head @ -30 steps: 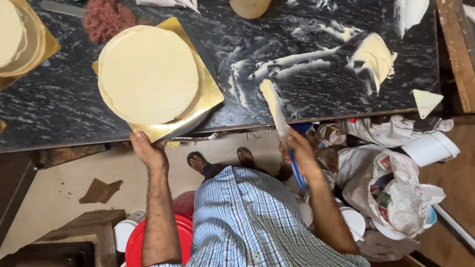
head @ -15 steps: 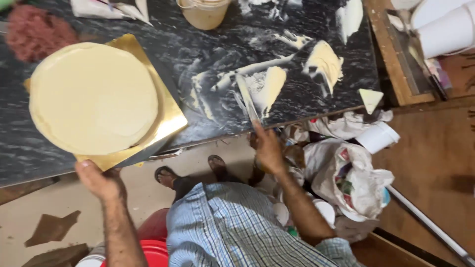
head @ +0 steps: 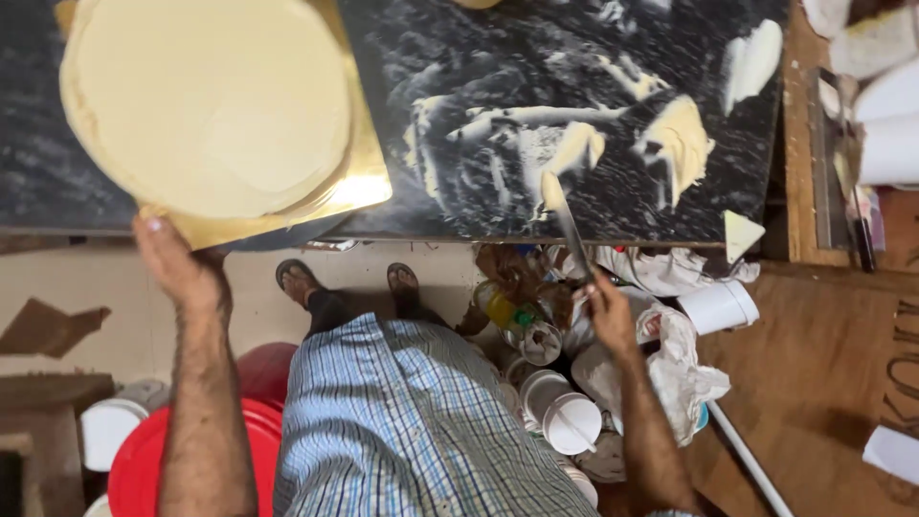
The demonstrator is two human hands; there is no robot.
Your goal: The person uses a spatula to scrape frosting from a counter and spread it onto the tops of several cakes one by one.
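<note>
Nearest the camera is the person's blue checked shirt (head: pixel 402 421), with sandalled feet (head: pixel 349 282) showing on the pale floor beyond it. A red plastic tub (head: pixel 144 460) sits by the left forearm, and white lidded cups (head: pixel 565 412) lie among crumpled plastic bags (head: pixel 680 373) by the right forearm.

The left hand (head: pixel 177 263) reaches up to the near edge of the gold cake board (head: pixel 359 187); its thumb lies against the board's rim, and the fingers, curled beneath, cannot be seen. The board overhangs the near edge of the black marble counter (head: pixel 536 57) and carries a round cake coated in cream icing (head: pixel 206 101), smooth on top.

The right hand (head: pixel 608 311) is closed around the handle of a palette knife (head: pixel 565 225), fingers wrapped tight. The blade points away from the person, its cream-smeared tip lying over the counter's near edge, well to the right of the cake.

Farther on, the counter bears streaks and dollops of cream icing (head: pixel 680 144) spread across its middle and right side. A small triangular scraper (head: pixel 742 235) lies at the counter's right corner. Beyond that, a wooden surface (head: pixel 804 144) holds white containers (head: pixel 890 124).
</note>
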